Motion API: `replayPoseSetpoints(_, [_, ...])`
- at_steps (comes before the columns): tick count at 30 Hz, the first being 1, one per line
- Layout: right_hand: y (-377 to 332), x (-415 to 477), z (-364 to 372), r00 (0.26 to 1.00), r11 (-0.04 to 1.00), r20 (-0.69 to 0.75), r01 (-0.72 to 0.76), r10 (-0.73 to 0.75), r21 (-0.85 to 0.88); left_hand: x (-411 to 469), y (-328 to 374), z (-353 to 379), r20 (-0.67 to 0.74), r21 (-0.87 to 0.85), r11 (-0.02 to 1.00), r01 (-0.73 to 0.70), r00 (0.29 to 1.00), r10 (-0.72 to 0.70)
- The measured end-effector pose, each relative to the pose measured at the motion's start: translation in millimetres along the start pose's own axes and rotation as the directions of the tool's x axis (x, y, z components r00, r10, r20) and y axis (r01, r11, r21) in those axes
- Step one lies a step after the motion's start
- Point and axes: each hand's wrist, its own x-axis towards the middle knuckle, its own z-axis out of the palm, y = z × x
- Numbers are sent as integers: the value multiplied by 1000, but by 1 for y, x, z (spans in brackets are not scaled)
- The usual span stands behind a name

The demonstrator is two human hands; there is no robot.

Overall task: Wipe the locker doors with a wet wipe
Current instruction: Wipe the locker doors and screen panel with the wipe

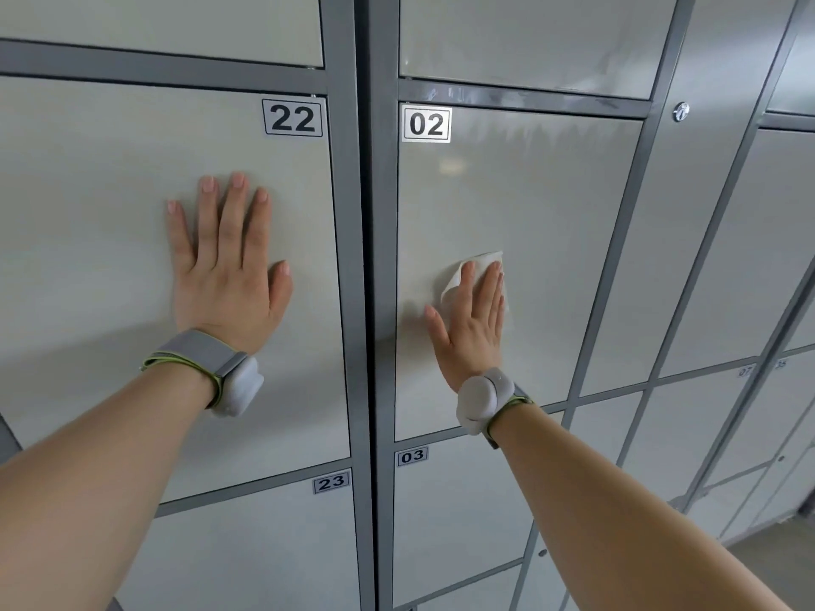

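Head view of a bank of pale grey lockers. The left hand point(225, 275) lies flat on door 22 point(110, 213), fingers straight and spread, grasping nothing. The right hand point(472, 328) presses the wet wipe point(480, 260) against door 02 point(551, 235) with straight fingers, released rather than clenched. The wipe sits near the middle of that door, a little left of centre.

A dark grey frame post point(366, 258) runs between the two doors and separates the hands. Number plates 22 point(292, 118) and 02 point(426, 124) sit in the doors' upper corners nearest the post. Below are door 23 point(264, 544) and door 03 point(463, 513). A round lock point(681, 111) is set in the next column to the right. Each wrist carries a grey band with a pale module, left point(220, 372) and right point(485, 399). Faint streaks mark the top of door 02.

Most of the wipe is hidden under the right palm and fingers; only its upper edge and a left flap show. The far-right number plates point(745, 371) are too blurred to read with certainty. Door 22's left edge is cut off by the frame.
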Motion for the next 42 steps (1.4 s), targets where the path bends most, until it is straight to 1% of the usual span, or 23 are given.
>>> replayPoseSetpoints(4, [17, -17, 4, 990, 990, 44, -133, 130, 50, 1, 2, -3, 14, -19, 1000, 6, 1000, -6])
replayPoseSetpoints(7, [11, -11, -2, 987, 983, 46, -156, 152, 102, 4, 7, -8, 29, -55, 997, 46, 999, -45])
replayPoseSetpoints(9, [0, 2, -8, 994, 985, 4, -108, 108, 137, 10, 15, -12, 21, -73, 995, 62, 998, -61])
replayPoseSetpoints(12, [-14, 20, -13, 998, 991, -70, 4, 6, 131, 30, 37, -12, 1, -111, 993, 25, 1000, -25])
replayPoseSetpoints(15, [-10, 23, -6, 992, 994, -125, 39, -26, 99, 44, 58, -4, 17, -113, 994, 11, 1000, -9])
replayPoseSetpoints(17, [2, 16, 1, 993, 995, -122, 16, -4, 101, 46, 67, 3, 35, -88, 996, 22, 999, -19])
replayPoseSetpoints(21, [32, -1, 6, 992, 988, -80, -87, 98, 129, 44, 75, 13, 23, 3, 999, 39, 999, -39])
replayPoseSetpoints(24, [33, 5, 2, 989, 980, -76, -112, 125, 164, 43, 75, 16, 16, 53, 998, 29, 999, -29])
replayPoseSetpoints(26, [24, 17, -3, 989, 981, -121, -64, 87, 182, 43, 75, 18, 9, 80, 996, 31, 999, -32])
replayPoseSetpoints(29, [22, 25, -4, 981, 990, -194, 44, -17, 136, 43, 75, 18, 11, 108, 994, 35, 999, -37])
replayPoseSetpoints(31, [31, 21, 1, 981, 993, -192, 37, -14, 116, 42, 73, 18, 9, 121, 992, 35, 999, -37])
replayPoseSetpoints(35, [53, 8, 4, 983, 977, -141, -92, 120, 192, 42, 73, 19, -11, 157, 987, 30, 1000, -28])
replayPoseSetpoints(37, [51, 12, -1, 978, 968, -134, -129, 160, 214, 42, 73, 19, -4, 151, 988, 31, 1000, -30])
replayPoseSetpoints(39, [40, 26, -11, 976, 967, -162, -105, 145, 231, 42, 74, 19, 4, 128, 991, 33, 999, -34])
replayPoseSetpoints(42, [24, 45, -20, 975, 980, -220, 29, 15, 195, 42, 74, 18, 11, 124, 992, 37, 999, -39])
